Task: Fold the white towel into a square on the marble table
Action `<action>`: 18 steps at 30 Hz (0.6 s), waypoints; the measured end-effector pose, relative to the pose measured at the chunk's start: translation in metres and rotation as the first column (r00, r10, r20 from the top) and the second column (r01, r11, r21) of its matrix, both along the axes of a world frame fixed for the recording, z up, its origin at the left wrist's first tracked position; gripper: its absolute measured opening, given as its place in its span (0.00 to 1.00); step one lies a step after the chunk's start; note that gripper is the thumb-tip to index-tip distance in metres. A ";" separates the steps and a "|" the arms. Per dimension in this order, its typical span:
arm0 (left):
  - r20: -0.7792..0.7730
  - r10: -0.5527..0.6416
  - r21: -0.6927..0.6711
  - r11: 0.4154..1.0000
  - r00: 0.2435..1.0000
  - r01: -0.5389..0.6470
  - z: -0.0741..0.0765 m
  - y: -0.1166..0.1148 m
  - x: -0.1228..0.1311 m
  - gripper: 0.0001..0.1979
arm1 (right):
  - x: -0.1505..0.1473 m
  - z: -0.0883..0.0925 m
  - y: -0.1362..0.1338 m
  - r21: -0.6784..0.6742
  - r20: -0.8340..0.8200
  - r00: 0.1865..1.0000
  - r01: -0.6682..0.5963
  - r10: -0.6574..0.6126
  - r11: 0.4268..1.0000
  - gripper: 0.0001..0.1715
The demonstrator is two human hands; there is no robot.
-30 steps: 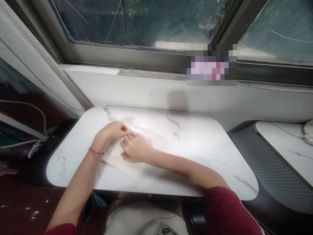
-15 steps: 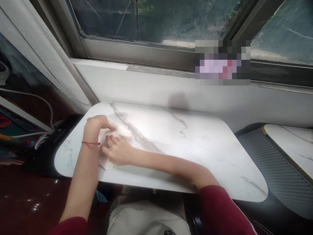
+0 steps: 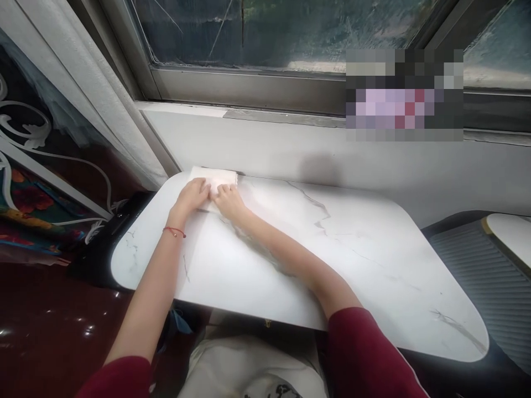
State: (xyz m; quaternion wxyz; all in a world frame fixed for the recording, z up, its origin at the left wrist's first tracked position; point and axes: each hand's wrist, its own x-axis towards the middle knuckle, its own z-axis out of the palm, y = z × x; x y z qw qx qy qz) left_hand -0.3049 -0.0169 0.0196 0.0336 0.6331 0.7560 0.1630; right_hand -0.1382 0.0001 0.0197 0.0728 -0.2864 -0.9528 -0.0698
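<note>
A white cloth or paper sheet (image 3: 215,176) lies at the back left of the white marble-patterned table (image 3: 352,243), by the wall. My left hand (image 3: 193,194), with a red string on its wrist, rests on the sheet's left part with its fingers bent. Close beside it on the right, my right hand (image 3: 229,203) presses on the sheet's front part, fingers curled over it. Both hands are closed on the sheet, with their fingertips nearly touching.
Behind the table stand a white wall (image 3: 265,149) and a window frame (image 3: 257,88). A white curtain (image 3: 103,105) hangs at the left. At the right is a grey ribbed surface (image 3: 477,282). A pixelated patch covers something on the sill.
Both hands have moved away from me with the sheet, from the table's left front to its back edge by the wall. The view has shifted slightly.
</note>
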 end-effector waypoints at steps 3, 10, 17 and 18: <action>0.018 -0.038 -0.018 0.999 0.999 0.039 -0.007 0.006 0.006 0.29 | 0.009 -0.009 0.014 -0.012 -0.039 0.999 0.014 -0.014 1.000 0.28; -0.043 0.091 -0.082 0.992 0.995 -0.095 0.005 0.002 0.013 0.27 | 0.006 -0.017 0.011 -0.100 -0.191 0.981 -0.041 0.022 0.994 0.29; -0.135 0.430 -0.333 0.828 0.892 -0.450 0.037 -0.011 0.000 0.30 | -0.020 -0.024 -0.029 -0.070 -0.194 0.955 -0.240 0.223 0.968 0.28; -0.152 0.476 -0.354 0.792 0.866 -0.498 0.040 -0.014 -0.004 0.31 | -0.023 -0.024 -0.037 -0.068 -0.187 0.951 -0.264 0.248 0.962 0.27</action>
